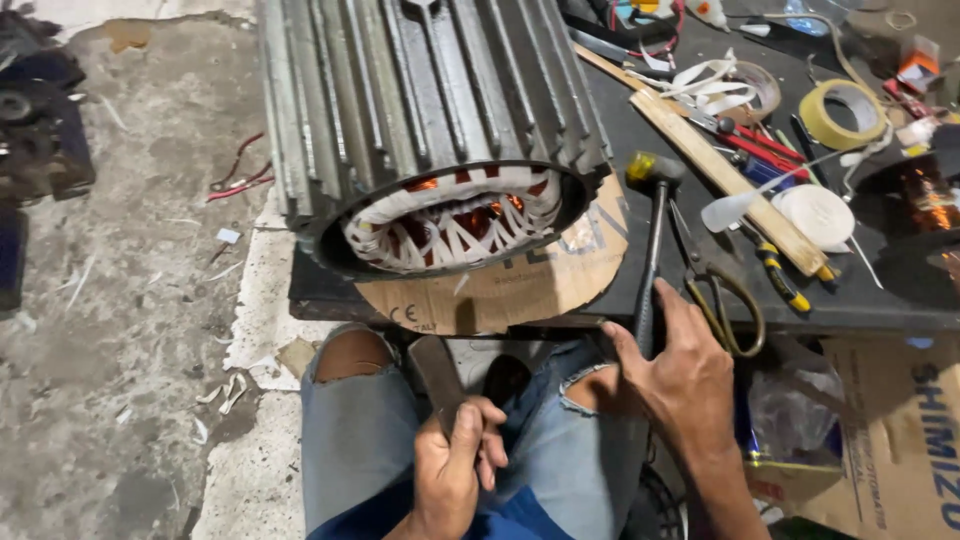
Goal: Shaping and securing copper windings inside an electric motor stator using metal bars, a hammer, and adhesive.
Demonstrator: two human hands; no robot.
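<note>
Right hand [680,375], low and right of the middle of the frame, is curled around the dark handle of a hammer [652,240]. Its fingers are wrapped tight on the grip. The hammer's head sits higher up, on the dark table [880,305], with a bit of yellow on it. Left hand [455,460], at the bottom middle, is closed on a flat dark bar [437,372] that points up toward the table edge. Both hands are over the knees in torn blue jeans [350,430]

A big grey motor [420,100] with ribs lies on the table in the upper middle. Its open end faces us, with white ties and copper wire inside. A piece of cardboard [520,285] lies under it

Scissors [715,285] lie just right of the hammer. A wooden stick [720,175], tape rolls [845,110] and small tools lie at the upper right. A cardboard box [900,440] sits at the lower right
</note>
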